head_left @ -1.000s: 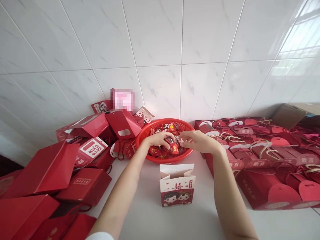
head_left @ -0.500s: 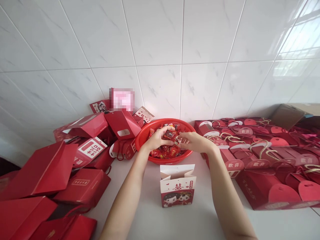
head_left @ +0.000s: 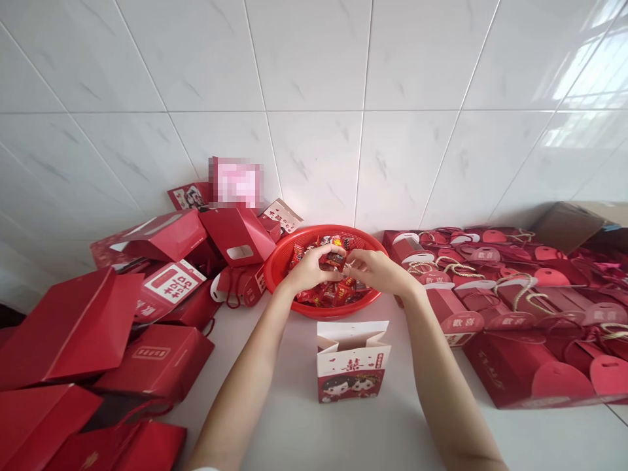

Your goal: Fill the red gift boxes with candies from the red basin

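A red plastic basket (head_left: 273,275) holds a pile of small wrapped candies (head_left: 338,294), mostly in red wrappers. Over the pile, my left hand (head_left: 314,269) is curled with its thumb and fingers around a wrapped candy (head_left: 335,259). My right hand (head_left: 373,267) meets it from the other side, its fingertips bent together close to that candy; what lies between them is hidden. In front of the basket a small white and red paper box (head_left: 350,376) stands upright with its top open. Two cartoon figures are printed on its front.
Red gift boxes (head_left: 152,366) are heaped on the left of the white tabletop (head_left: 289,418). Rows of red boxes with rope handles (head_left: 515,369) stand on the right, with a brown carton (head_left: 564,226) behind them. A tiled wall (head_left: 314,163) rises behind the basket.
Both hands stay over the basket, and my right fingers have curled in closer to the candy in my left hand. The view has shifted slightly.
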Motion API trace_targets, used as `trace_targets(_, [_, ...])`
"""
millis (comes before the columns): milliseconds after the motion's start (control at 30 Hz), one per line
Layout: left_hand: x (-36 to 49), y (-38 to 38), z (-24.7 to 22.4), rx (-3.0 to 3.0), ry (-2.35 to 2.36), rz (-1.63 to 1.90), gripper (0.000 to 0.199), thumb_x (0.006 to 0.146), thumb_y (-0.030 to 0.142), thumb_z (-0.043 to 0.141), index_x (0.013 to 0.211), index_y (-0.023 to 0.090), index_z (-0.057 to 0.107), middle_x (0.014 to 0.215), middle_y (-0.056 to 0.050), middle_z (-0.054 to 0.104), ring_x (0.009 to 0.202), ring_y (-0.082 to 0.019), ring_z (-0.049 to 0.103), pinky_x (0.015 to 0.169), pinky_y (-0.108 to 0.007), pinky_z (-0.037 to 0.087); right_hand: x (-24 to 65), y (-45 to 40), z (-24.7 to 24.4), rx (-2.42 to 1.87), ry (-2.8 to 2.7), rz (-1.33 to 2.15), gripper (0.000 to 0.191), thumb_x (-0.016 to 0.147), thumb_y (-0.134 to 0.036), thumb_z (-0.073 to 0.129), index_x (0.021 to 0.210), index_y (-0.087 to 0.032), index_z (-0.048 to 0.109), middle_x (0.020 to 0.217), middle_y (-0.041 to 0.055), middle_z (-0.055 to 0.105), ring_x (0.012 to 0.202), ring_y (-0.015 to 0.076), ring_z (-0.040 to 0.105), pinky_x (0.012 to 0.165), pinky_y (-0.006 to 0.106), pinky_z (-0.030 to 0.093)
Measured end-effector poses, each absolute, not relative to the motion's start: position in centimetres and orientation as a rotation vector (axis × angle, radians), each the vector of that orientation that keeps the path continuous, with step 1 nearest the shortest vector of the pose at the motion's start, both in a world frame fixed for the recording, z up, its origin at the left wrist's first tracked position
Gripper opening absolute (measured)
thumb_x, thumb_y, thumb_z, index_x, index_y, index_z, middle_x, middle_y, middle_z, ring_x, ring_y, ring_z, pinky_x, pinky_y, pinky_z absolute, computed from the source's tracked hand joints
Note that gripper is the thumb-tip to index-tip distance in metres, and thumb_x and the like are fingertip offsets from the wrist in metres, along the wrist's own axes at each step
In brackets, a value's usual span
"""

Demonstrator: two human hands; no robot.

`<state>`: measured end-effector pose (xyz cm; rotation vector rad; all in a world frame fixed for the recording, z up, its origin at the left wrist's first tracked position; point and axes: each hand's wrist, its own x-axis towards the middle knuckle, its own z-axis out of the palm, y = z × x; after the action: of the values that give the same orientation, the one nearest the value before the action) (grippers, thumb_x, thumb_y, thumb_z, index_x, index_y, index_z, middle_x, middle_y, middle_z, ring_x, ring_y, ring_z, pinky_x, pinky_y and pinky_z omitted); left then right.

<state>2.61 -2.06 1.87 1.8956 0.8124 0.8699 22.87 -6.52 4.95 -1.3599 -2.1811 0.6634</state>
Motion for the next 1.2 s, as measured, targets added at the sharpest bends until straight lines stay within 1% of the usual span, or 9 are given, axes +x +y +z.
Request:
trace_targets(100, [3.0,-1.8,2.1,1.910,0.759,0.940,0.043,0.079,0.028,0.071,0.121,0.020,0.067,0.136,-0.009,0.063,0.135,-0.028,0.051,0.115,-0.041,0.039,22.7,-6.3,4.9,-1.405,-2.115,0.577,0.019,0.096,-0.035,0.054,0.093,-0.019,0.063,0.082,0.0042,0.069,0.074,0.0193,0.063,0.065,0.030,0.045])
trace_targets(200, [3.4,-1.4,1.9,1.909,0.718,0.974,0.048,0.080,0.028,0.069,0.127,0.019,0.064,0.141,-0.010,0.059,0.139,-0.029,0.046,0.114,-0.041,0.040,22.8,-6.0,4.7,-1.376,-2.058,0.581,0.018,0.094,-0.033,0.057,0.102,-0.019,0.064,0.083,0.0026,0.068,0.073,0.0181,0.062,0.067,0.030,0.045])
trace_targets(333, [3.7,-1.2,1.1,1.939,0.736,0.929,0.059,0.076,0.025,0.072,0.134,0.020,0.059,0.147,-0.012,0.054,0.131,-0.030,0.054,0.103,-0.040,0.050,22.7,-5.4,4.1,-1.327,-2.089,0.591,0.020,0.088,-0.023,0.062,0.107,-0.019,0.066,0.089,0.0031,0.070,0.078,0.0177,0.062,0.071,0.030,0.045])
trace_targets(467, [3.7,-1.1,0.4,1.953,0.837,0.875,0.064,0.073,0.023,0.072,0.136,0.021,0.055,0.141,-0.012,0.058,0.115,-0.026,0.065,0.095,-0.036,0.053,22.5,-4.8,3.6,-1.354,-2.077,0.535,0.015,0.084,-0.013,0.065,0.097,-0.019,0.069,0.090,0.0023,0.072,0.080,0.0175,0.063,0.073,0.028,0.045])
trace_targets(567, [3.2,-0.8,0.0,2.043,1.097,0.684,0.048,0.077,0.023,0.066,0.125,0.018,0.063,0.122,-0.011,0.069,0.095,-0.024,0.071,0.084,-0.033,0.055,22.7,-4.7,3.5,-1.372,-2.076,0.525,0.010,0.083,-0.014,0.067,0.091,-0.019,0.069,0.087,0.0021,0.072,0.079,0.0172,0.063,0.071,0.028,0.044])
trace_targets(667, [2.5,-0.3,-0.4,2.205,1.355,0.236,0.028,0.077,0.019,0.059,0.101,0.020,0.074,0.100,-0.006,0.077,0.092,-0.024,0.072,0.082,-0.029,0.054,22.9,-4.8,3.5,-1.375,-2.079,0.488,0.009,0.081,-0.013,0.068,0.088,-0.019,0.066,0.090,0.0022,0.072,0.080,0.0174,0.062,0.071,0.028,0.044])
trace_targets(733, [2.2,0.2,-0.6,2.260,1.433,-0.020,0.034,0.073,0.014,0.059,0.101,0.023,0.075,0.104,-0.005,0.078,0.096,-0.024,0.073,0.082,-0.026,0.053,23.0,-4.9,3.6,-1.365,-2.078,0.478,0.010,0.080,-0.011,0.067,0.085,-0.019,0.063,0.088,0.0018,0.071,0.079,0.0173,0.062,0.071,0.028,0.045])
trace_targets(900, [2.3,1.9,0.2,2.304,1.502,-0.187,0.061,0.067,0.010,0.060,0.126,0.026,0.067,0.139,-0.009,0.064,0.122,-0.027,0.064,0.091,-0.028,0.051,23.3,-5.1,3.9,-1.334,-2.049,0.494,0.014,0.077,-0.010,0.068,0.086,-0.019,0.062,0.089,0.0020,0.071,0.082,0.0180,0.064,0.074,0.030,0.047])
trace_targets(1200, [4.0,2.7,0.3,2.384,1.424,-0.384,0.038,0.060,0.021,0.076,0.098,0.021,0.075,0.107,-0.008,0.077,0.095,-0.028,0.071,0.078,-0.028,0.051,23.9,-5.7,4.5,-1.252,-2.052,0.557,0.020,0.076,-0.008,0.070,0.093,-0.018,0.072,0.088,0.0027,0.074,0.081,0.0176,0.067,0.074,0.028,0.050])
